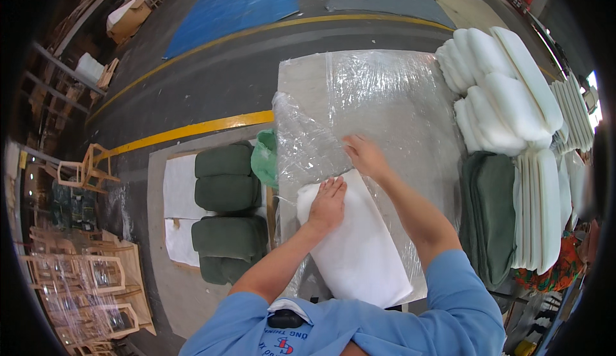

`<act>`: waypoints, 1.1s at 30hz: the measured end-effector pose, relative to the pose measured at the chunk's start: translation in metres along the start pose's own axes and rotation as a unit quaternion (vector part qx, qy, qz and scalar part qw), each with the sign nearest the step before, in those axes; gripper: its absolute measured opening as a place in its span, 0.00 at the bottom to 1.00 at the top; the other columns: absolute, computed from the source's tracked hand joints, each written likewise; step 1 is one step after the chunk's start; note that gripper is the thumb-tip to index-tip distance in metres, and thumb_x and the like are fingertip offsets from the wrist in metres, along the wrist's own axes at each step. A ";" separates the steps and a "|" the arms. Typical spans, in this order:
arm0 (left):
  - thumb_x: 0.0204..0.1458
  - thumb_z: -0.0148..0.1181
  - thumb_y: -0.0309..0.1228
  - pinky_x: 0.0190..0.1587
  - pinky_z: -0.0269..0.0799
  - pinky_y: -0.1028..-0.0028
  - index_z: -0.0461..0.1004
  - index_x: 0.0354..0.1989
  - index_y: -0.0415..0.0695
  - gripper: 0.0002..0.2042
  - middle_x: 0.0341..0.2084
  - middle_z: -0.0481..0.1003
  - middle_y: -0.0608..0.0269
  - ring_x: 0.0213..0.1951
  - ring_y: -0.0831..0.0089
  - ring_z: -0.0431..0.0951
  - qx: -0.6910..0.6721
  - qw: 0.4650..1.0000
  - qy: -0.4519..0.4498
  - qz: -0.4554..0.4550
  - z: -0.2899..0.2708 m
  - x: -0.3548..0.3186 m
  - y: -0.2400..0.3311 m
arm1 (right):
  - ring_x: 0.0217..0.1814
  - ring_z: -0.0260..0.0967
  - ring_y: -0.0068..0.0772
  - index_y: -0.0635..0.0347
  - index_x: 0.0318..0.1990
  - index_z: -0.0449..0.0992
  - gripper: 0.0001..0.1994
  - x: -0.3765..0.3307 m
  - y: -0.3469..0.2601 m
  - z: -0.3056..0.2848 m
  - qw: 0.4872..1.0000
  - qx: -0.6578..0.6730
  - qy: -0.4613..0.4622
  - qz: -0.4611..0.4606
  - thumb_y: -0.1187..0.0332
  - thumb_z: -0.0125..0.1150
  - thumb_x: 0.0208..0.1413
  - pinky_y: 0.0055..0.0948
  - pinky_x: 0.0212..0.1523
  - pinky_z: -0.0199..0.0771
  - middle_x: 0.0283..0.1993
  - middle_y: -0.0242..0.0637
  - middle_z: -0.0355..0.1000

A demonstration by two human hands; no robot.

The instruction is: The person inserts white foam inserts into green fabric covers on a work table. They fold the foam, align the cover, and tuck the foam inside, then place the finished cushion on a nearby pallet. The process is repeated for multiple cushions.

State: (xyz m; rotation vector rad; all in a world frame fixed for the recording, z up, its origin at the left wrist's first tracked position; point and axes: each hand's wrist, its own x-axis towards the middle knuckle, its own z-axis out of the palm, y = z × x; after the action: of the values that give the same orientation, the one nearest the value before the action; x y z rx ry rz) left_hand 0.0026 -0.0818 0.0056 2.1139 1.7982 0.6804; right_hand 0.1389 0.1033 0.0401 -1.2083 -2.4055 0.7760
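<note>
A white foam-like pad [362, 253], long and soft, lies slantwise on the near part of the worktable, its near end against my body. My left hand [327, 205] rests flat on its far left end with the fingers stretched out. Just beyond the pad's far edge, my right hand [366, 156] hovers over or touches clear plastic film [305, 134]; its fingertips are smeared by motion, so whether they grip the film cannot be made out. The film covers the grey tabletop [410, 131] and bunches up along the left side.
Stacked white cushions [500, 93] and folded dark green covers [484, 218] line the table's right side. To the left, dark green cushions [224, 176] sit on a lower surface beside a light green bag [264, 157]. Wooden chair frames [96, 279] stand farther left.
</note>
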 end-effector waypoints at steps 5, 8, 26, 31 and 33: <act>0.60 0.56 0.25 0.78 0.56 0.49 0.73 0.67 0.35 0.24 0.69 0.71 0.45 0.73 0.46 0.67 -0.004 1.000 0.002 -0.015 -0.002 -0.003 0.003 | 0.89 0.38 0.55 0.39 0.81 0.58 0.35 0.016 -0.023 0.040 0.968 -0.228 -0.050 -0.091 0.39 0.50 0.72 0.71 0.81 0.40 0.86 0.41 0.49; 0.57 0.58 0.23 0.76 0.62 0.52 0.77 0.60 0.37 0.21 0.62 0.76 0.46 0.68 0.47 0.73 -0.041 0.998 0.040 -0.008 -0.007 -0.008 0.004 | 0.90 0.30 0.60 0.36 0.84 0.52 0.39 -0.004 -0.028 0.050 0.960 -0.233 -0.087 -0.132 0.34 0.47 0.71 0.80 0.79 0.33 0.89 0.40 0.42; 0.58 0.59 0.22 0.67 0.70 0.52 0.81 0.55 0.35 0.17 0.56 0.79 0.43 0.61 0.42 0.76 -0.070 0.960 0.223 -0.154 -0.013 -0.050 -0.024 | 0.91 0.32 0.52 0.39 0.83 0.56 0.33 -0.039 -0.047 0.033 0.907 -0.218 -0.281 -0.224 0.41 0.39 0.76 0.72 0.84 0.29 0.88 0.25 0.47; 0.55 0.60 0.19 0.68 0.72 0.52 0.82 0.52 0.35 0.16 0.55 0.81 0.46 0.61 0.44 0.78 -0.049 0.967 0.229 -0.100 -0.018 -0.068 -0.015 | 0.90 0.39 0.51 0.42 0.78 0.68 0.29 -0.066 -0.046 0.037 0.916 -0.145 -0.254 -0.273 0.47 0.47 0.75 0.67 0.85 0.35 0.83 0.27 0.60; 0.54 0.61 0.18 0.68 0.73 0.52 0.82 0.51 0.35 0.15 0.54 0.82 0.48 0.61 0.45 0.79 -0.073 0.963 0.245 -0.089 -0.021 -0.075 -0.014 | 0.89 0.44 0.51 0.44 0.73 0.73 0.26 -0.073 -0.046 0.036 0.915 -0.111 -0.256 -0.291 0.49 0.50 0.73 0.65 0.84 0.39 0.81 0.27 0.64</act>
State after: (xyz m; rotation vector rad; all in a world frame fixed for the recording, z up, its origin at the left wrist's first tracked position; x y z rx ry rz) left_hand -0.0287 -0.1546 0.0034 1.7613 2.0693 1.3305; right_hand 0.1340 0.0100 0.0349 -0.2933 -3.1111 0.6903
